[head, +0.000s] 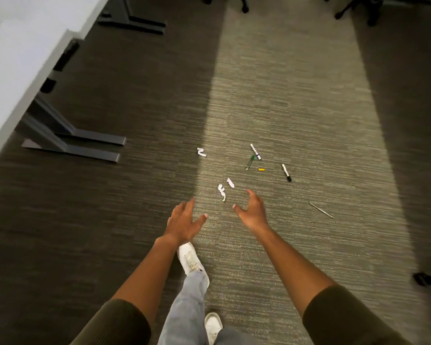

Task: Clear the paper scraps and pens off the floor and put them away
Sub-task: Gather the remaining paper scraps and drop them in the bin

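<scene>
**Floor cleanup, nothing picked up yet**

Standing on the carpet floor (pixel 284 95) with a white desk (pixel 15 58) off to my left. Both hands are out in front, empty: left hand (pixel 183 220) flat with fingers spread, right hand (pixel 253 211) loosely cupped and open, both hanging over the mess.

Biggest first: 2 markers, a white one (pixel 255 151) and a black-capped one (pixel 286 172). Stiff and light, so I'd grab them mid-barrel, though they'll probably roll. Then 1 green pen (pixel 250 162) touching the white marker, and 1 thin grey stick (pixel 320 209) off to the right, maybe a pen, can't tell. 3 paper scraps: 2 just ahead of my hands (pixel 222 191) (pixel 230 182), 1 further left (pixel 201 152). Flimsy and crumpled, a pinch should do it. Smallest is 1 yellow bit (pixel 261 169), possibly a cap.
</scene>
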A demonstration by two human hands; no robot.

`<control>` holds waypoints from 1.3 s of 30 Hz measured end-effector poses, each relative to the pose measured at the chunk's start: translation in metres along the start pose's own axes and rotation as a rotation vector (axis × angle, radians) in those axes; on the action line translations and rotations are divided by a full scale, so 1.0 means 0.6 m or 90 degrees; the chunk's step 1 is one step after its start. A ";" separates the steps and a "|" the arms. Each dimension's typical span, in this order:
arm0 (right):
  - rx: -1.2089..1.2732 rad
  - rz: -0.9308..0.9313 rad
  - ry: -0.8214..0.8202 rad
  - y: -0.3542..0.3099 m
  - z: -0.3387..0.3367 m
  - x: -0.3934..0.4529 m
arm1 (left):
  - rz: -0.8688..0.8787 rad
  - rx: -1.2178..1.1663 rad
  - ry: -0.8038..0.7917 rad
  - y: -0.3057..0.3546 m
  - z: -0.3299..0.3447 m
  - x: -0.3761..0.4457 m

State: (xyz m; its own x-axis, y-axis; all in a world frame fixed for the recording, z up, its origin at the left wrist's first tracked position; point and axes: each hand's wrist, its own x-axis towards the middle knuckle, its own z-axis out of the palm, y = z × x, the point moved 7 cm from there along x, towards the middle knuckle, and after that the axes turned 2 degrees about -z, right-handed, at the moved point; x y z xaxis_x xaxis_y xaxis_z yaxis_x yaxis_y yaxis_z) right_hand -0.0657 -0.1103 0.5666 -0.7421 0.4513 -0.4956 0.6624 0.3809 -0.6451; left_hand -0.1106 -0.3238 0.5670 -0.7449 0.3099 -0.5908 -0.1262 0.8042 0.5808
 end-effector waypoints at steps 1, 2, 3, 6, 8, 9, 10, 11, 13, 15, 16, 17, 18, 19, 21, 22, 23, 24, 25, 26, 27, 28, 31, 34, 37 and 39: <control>-0.001 0.006 0.005 -0.008 -0.007 0.021 | 0.003 0.002 -0.007 0.009 -0.009 0.024; 0.002 0.019 0.013 -0.018 -0.013 0.049 | 0.004 0.009 -0.016 0.018 -0.020 0.055; 0.006 0.026 0.018 -0.027 -0.018 0.067 | 0.001 0.015 -0.021 0.024 -0.029 0.076; 0.034 0.044 0.028 -0.058 -0.035 0.127 | 0.005 0.037 -0.040 0.048 -0.061 0.143; 0.049 0.057 0.035 -0.069 -0.045 0.157 | 0.004 0.045 -0.050 0.060 -0.076 0.178; 0.056 0.062 0.036 -0.073 -0.050 0.172 | 0.000 0.046 -0.060 0.067 -0.080 0.195; 0.061 0.069 0.036 -0.075 -0.054 0.187 | -0.006 0.050 -0.073 0.073 -0.082 0.212; 0.062 0.077 0.036 -0.076 -0.059 0.204 | -0.013 0.056 -0.084 0.080 -0.083 0.230; 0.060 0.088 0.039 -0.076 -0.069 0.235 | -0.019 0.067 -0.098 0.096 -0.083 0.261; 0.058 0.094 0.038 -0.072 -0.079 0.273 | -0.024 0.064 -0.113 0.115 -0.078 0.295; 0.056 0.098 0.034 -0.071 -0.083 0.294 | -0.027 0.063 -0.117 0.124 -0.075 0.313; 0.054 0.104 0.029 -0.069 -0.088 0.314 | -0.033 0.063 -0.122 0.134 -0.072 0.329; 0.054 0.109 0.021 -0.067 -0.091 0.330 | -0.037 0.063 -0.126 0.143 -0.070 0.342; 0.054 0.111 0.011 -0.065 -0.094 0.352 | -0.044 0.059 -0.126 0.152 -0.065 0.359; 0.044 0.110 -0.014 -0.057 -0.095 0.400 | -0.061 0.045 -0.122 0.167 -0.055 0.396; 0.033 0.109 -0.027 -0.053 -0.095 0.418 | -0.069 0.038 -0.120 0.172 -0.050 0.408; 0.025 0.109 -0.036 -0.048 -0.096 0.436 | -0.074 0.036 -0.118 0.176 -0.045 0.421; 0.019 0.114 -0.046 -0.039 -0.094 0.463 | -0.082 0.034 -0.116 0.178 -0.036 0.443; 0.011 0.118 -0.056 -0.030 -0.093 0.484 | -0.093 0.030 -0.117 0.179 -0.025 0.460; 0.003 0.119 -0.063 -0.022 -0.091 0.503 | -0.103 0.023 -0.117 0.178 -0.014 0.476; -0.006 0.119 -0.071 -0.012 -0.087 0.523 | -0.113 0.017 -0.117 0.176 -0.002 0.493; -0.015 0.116 -0.079 -0.005 -0.083 0.539 | -0.119 0.012 -0.116 0.174 0.008 0.507; -0.050 0.115 -0.107 0.031 -0.052 0.599 | -0.126 -0.003 -0.121 0.154 0.052 0.560; -0.084 0.117 -0.132 0.075 -0.008 0.650 | -0.135 0.016 -0.136 0.115 0.096 0.609; -0.103 0.119 -0.142 0.128 0.053 0.711 | -0.142 0.032 -0.147 0.065 0.145 0.674; -0.115 0.114 -0.150 0.162 0.096 0.749 | -0.130 0.045 -0.147 0.033 0.174 0.720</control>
State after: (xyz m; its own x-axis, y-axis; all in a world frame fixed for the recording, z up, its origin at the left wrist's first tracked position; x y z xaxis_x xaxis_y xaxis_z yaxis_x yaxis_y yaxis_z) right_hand -0.3406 0.0831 0.2475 -0.6011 0.3335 -0.7263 0.7765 0.4587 -0.4320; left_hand -0.3667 -0.1210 0.2650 -0.5396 0.2393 -0.8072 -0.2057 0.8922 0.4020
